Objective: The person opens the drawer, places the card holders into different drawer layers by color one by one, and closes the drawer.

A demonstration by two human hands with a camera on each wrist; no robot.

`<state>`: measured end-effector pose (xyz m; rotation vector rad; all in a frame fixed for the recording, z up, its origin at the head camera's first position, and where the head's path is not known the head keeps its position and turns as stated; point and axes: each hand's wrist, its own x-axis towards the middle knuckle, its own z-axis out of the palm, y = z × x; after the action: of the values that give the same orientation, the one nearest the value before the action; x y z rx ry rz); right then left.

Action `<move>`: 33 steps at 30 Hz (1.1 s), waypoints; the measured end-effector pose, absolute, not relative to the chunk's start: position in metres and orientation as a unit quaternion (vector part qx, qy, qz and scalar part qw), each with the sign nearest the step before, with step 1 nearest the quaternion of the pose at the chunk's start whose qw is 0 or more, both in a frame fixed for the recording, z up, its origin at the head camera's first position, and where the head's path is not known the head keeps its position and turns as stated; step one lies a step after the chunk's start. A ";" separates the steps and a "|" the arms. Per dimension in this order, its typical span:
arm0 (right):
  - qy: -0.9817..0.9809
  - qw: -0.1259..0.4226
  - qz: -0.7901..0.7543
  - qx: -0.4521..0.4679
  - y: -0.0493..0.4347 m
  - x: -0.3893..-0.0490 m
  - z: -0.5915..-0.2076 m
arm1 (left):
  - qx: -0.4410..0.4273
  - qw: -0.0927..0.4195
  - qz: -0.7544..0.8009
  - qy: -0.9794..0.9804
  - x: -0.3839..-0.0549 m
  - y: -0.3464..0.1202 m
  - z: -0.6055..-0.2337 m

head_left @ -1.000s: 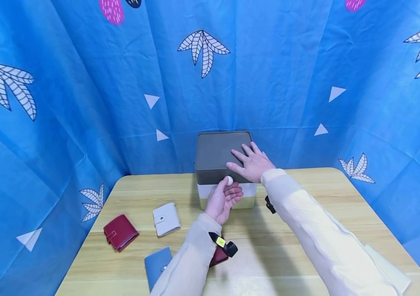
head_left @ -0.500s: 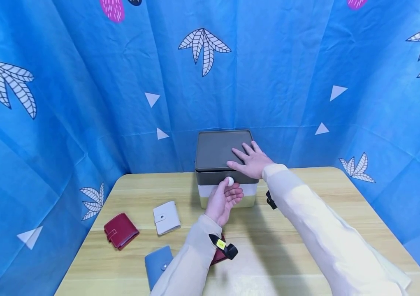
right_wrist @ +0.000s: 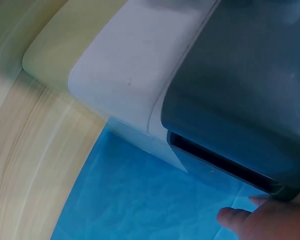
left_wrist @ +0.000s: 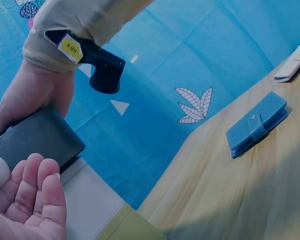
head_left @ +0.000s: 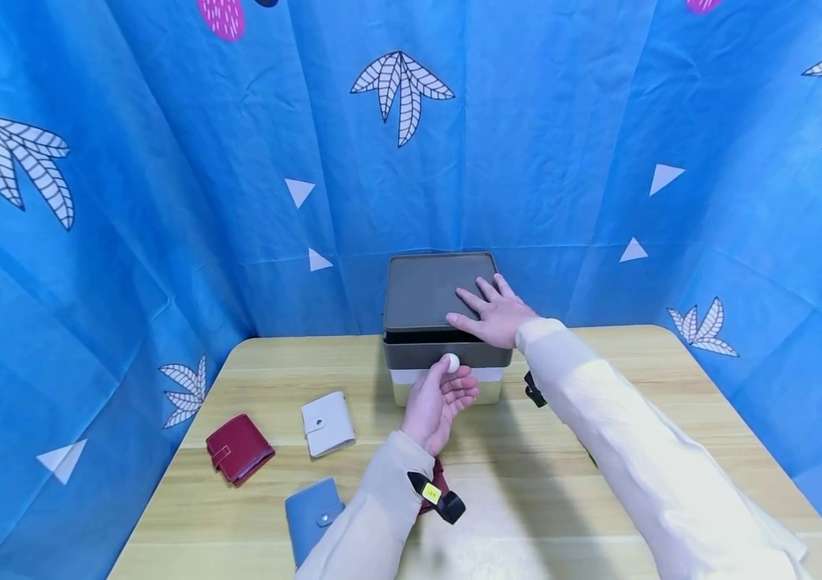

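A small drawer unit (head_left: pixel 425 286) stands at the back of the table, its dark grey top tier above a white and a yellowish one. My left hand (head_left: pixel 434 407) pinches the round white knob (head_left: pixel 452 363) on the top drawer (head_left: pixel 411 354) between thumb and fingers; the other fingers curl below it. The drawer stands partly out, with a dark gap behind its front. On the right side of the grey top, my right hand (head_left: pixel 496 316) rests with fingers spread. In the right wrist view, the gap (right_wrist: pixel 220 160) shows along the drawer's edge.
To the left lie a red wallet (head_left: pixel 240 449), a white wallet (head_left: pixel 328 424) and a blue wallet (head_left: pixel 312 515). Another dark red wallet (head_left: pixel 439 479) is mostly hidden under my left forearm. A blue patterned curtain (head_left: pixel 411 201) hangs right behind the table.
The top drawer has slid out toward me from its closed position, my left hand moving with the knob. My right hand has kept its place on top of the unit.
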<state>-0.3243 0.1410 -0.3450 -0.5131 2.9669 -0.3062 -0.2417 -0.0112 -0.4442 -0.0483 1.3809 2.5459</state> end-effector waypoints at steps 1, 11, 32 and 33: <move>0.979 0.057 -0.101 -0.169 0.141 -0.325 -0.345 | -0.015 0.122 0.872 0.473 -0.240 -0.011 -0.444; 0.979 0.052 -0.095 -0.173 0.142 -0.326 -0.346 | -0.013 0.120 0.875 0.468 -0.223 -0.013 -0.446; 0.978 0.052 -0.102 -0.173 0.143 -0.325 -0.347 | -0.017 0.129 0.873 0.470 -0.195 -0.016 -0.448; 0.978 0.052 -0.101 -0.173 0.143 -0.325 -0.347 | -0.016 0.128 0.872 0.472 -0.194 -0.016 -0.448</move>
<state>-0.3255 0.1432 -0.3471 -0.5276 2.9760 -0.3071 -0.1942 -0.0159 -0.4481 -0.0457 1.3734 2.5373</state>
